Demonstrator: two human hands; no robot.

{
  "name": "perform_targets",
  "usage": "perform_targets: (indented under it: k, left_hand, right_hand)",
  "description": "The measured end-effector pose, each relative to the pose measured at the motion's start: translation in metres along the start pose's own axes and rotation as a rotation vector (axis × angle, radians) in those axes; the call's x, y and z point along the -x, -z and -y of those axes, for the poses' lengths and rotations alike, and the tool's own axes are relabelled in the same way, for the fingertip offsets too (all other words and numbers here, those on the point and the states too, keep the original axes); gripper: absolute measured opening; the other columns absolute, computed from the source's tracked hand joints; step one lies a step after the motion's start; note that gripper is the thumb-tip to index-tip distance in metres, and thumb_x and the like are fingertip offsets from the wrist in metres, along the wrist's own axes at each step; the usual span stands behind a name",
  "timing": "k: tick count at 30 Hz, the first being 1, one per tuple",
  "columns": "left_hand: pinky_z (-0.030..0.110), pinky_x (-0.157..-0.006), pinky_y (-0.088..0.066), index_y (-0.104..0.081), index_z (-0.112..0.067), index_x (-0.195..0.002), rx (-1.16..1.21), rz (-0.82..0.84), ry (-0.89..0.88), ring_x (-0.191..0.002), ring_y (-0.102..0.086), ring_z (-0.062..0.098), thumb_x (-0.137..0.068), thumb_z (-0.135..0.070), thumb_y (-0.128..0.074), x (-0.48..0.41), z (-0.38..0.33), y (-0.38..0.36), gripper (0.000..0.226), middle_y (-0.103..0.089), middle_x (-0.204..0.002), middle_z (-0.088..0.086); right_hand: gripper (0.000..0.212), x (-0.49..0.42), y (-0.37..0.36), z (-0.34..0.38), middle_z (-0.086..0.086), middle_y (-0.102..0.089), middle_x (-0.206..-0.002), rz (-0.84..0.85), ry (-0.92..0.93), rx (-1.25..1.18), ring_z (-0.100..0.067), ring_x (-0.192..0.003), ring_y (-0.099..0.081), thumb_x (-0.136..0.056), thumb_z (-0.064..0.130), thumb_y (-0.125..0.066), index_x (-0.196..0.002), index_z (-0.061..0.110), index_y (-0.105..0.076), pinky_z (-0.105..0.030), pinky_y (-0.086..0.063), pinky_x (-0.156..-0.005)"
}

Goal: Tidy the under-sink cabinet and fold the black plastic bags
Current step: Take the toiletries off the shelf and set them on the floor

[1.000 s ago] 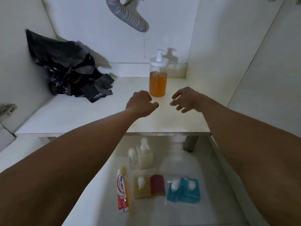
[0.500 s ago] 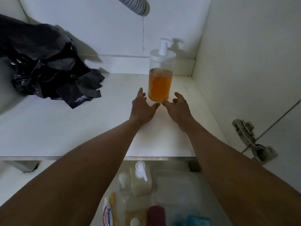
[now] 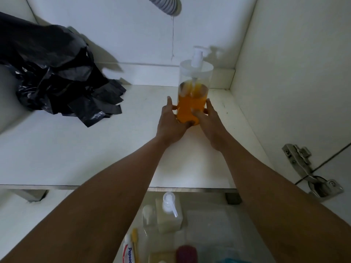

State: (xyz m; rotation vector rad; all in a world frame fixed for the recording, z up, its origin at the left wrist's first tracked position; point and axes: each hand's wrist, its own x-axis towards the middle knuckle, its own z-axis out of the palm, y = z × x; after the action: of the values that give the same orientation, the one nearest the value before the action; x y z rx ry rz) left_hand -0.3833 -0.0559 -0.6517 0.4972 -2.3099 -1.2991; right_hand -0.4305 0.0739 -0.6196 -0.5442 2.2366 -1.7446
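Observation:
A clear pump bottle (image 3: 193, 92) half full of orange liquid stands toward the back right of the white cabinet floor (image 3: 95, 152). My left hand (image 3: 171, 122) grips its lower left side and my right hand (image 3: 210, 124) grips its lower right side; the liquid looks sloshed and the bottle slightly tilted. A crumpled heap of black plastic bags (image 3: 57, 76) lies in the back left corner against the side wall, away from both hands.
A grey corrugated drain hose (image 3: 165, 5) hangs from above at the back. A metal door hinge (image 3: 307, 169) sits at the right. Below the cabinet edge, on the floor, stand a pale pump bottle (image 3: 169, 213), a toothpaste tube (image 3: 128, 253) and other small bottles.
Both hands reached forward from mid-air above the cabinet floor and closed around the base of the orange bottle. The view moved closer into the cabinet.

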Motion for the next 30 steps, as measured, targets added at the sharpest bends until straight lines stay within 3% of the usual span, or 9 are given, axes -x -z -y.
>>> perform_targets:
  k: [2, 5, 9, 15, 19, 23, 25, 27, 30]
  left_hand:
    - [0.026, -0.085, -0.051, -0.026, -0.014, -0.157, -0.001, -0.021, -0.03, -0.108, -0.058, 0.019, -0.072, -0.034, -0.09, 0.009, 0.0, 0.005, 0.109, -0.045, -0.137, 0.008]
    - [0.031, -0.091, -0.054, -0.043, -0.013, -0.148, 0.048, -0.078, -0.063, -0.116, -0.055, 0.022, -0.073, -0.032, -0.089, 0.028, 0.0, 0.012, 0.09, -0.045, -0.136, 0.009]
    - [0.042, -0.093, -0.058, -0.05, -0.016, -0.141, 0.1, -0.119, -0.058, -0.116, -0.06, 0.021, -0.072, -0.038, -0.088, 0.058, -0.001, 0.02, 0.082, -0.06, -0.134, 0.004]
    - [0.032, -0.089, -0.054, -0.052, -0.014, -0.141, 0.086, -0.096, 0.011, -0.114, -0.062, 0.022, -0.071, -0.032, -0.09, 0.105, -0.01, 0.062, 0.081, -0.063, -0.132, 0.004]
    - [0.023, -0.076, -0.05, -0.054, -0.014, -0.138, 0.051, -0.073, 0.043, -0.103, -0.062, 0.016, -0.067, -0.029, -0.093, 0.142, -0.017, 0.106, 0.083, -0.065, -0.125, 0.0]
    - [0.021, -0.068, -0.053, -0.054, -0.02, -0.135, -0.023, -0.067, 0.025, -0.097, -0.066, 0.017, -0.054, -0.033, -0.099, 0.177, -0.028, 0.154, 0.093, -0.065, -0.113, -0.003]
    - [0.03, -0.072, -0.059, -0.048, -0.022, -0.144, -0.064, -0.037, 0.009, -0.091, -0.067, 0.017, -0.05, -0.034, -0.1, 0.197, -0.027, 0.174, 0.108, -0.067, -0.106, -0.001]
    - [0.036, -0.075, -0.062, -0.052, -0.024, -0.142, -0.103, -0.032, -0.042, -0.089, -0.068, 0.018, -0.05, -0.034, -0.099, 0.222, -0.021, 0.187, 0.105, -0.068, -0.099, -0.002]
    - [0.034, -0.071, -0.063, -0.062, -0.026, -0.13, -0.028, -0.108, -0.114, -0.087, -0.068, 0.015, -0.05, -0.039, -0.099, 0.255, -0.004, 0.201, 0.089, -0.069, -0.097, -0.005]
  right_hand:
    - [0.068, 0.01, 0.001, 0.002, -0.003, -0.049, -0.137, 0.005, 0.041, 0.037, -0.023, -0.123, -0.052, -0.092, 0.042, -0.061, -0.15, 0.025, -0.031, -0.031, -0.051, -0.09]
    - [0.074, 0.024, 0.0, 0.002, -0.004, -0.048, -0.139, -0.009, 0.046, 0.1, -0.022, -0.122, -0.052, -0.088, 0.047, -0.068, -0.149, 0.022, -0.033, -0.036, -0.051, -0.093]
    - [0.081, 0.048, 0.0, 0.01, -0.003, -0.053, -0.13, 0.0, 0.061, 0.181, -0.021, -0.114, -0.056, -0.08, 0.05, -0.075, -0.145, 0.017, -0.038, -0.039, -0.055, -0.092]
    - [0.081, 0.089, -0.008, 0.037, -0.005, -0.06, -0.12, 0.114, 0.01, 0.235, -0.021, -0.105, -0.061, -0.074, 0.045, -0.083, -0.137, 0.012, -0.043, -0.038, -0.055, -0.089]
    - [0.092, 0.12, -0.02, 0.061, -0.003, -0.059, -0.118, 0.224, 0.035, 0.315, -0.019, -0.103, -0.061, -0.066, 0.046, -0.087, -0.138, 0.018, -0.037, -0.035, -0.056, -0.083]
    - [0.058, 0.154, -0.03, 0.095, 0.005, -0.064, -0.109, 0.475, 0.265, 0.313, -0.007, -0.089, -0.064, -0.076, 0.021, -0.085, -0.124, 0.036, -0.056, -0.021, -0.055, -0.061]
    - [0.048, 0.169, -0.036, 0.106, -0.006, -0.067, -0.099, 0.576, 0.28, 0.374, -0.01, -0.073, -0.064, -0.076, 0.017, -0.083, -0.116, 0.032, -0.061, -0.03, -0.058, -0.058]
    - [0.043, 0.184, -0.046, 0.112, -0.021, -0.066, -0.1, 0.65, 0.26, 0.416, -0.023, -0.07, -0.064, -0.075, 0.011, -0.083, -0.111, 0.023, -0.062, -0.042, -0.058, -0.061]
    - [0.053, 0.211, -0.065, 0.114, -0.007, -0.069, -0.097, 0.747, 0.322, 0.333, -0.009, -0.082, -0.068, -0.07, -0.009, -0.081, -0.112, 0.015, -0.061, -0.019, -0.054, -0.062]
